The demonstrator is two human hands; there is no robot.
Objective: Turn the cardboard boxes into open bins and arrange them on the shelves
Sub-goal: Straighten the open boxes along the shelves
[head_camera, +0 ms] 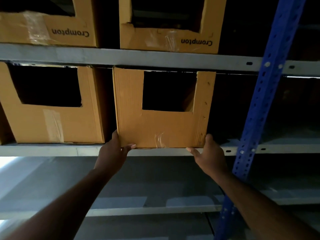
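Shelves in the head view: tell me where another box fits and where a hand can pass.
Bare room lies right of the held box, up to the blue post, and likewise right of the upper right box. The lower shelf looks bare too. Crowded: the narrow gap between the held box and its left neighbour, where the left hand sits.

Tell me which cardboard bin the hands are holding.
The lower-row bin on the right: left hand and right hand grip its bottom corners; it alone is touched.
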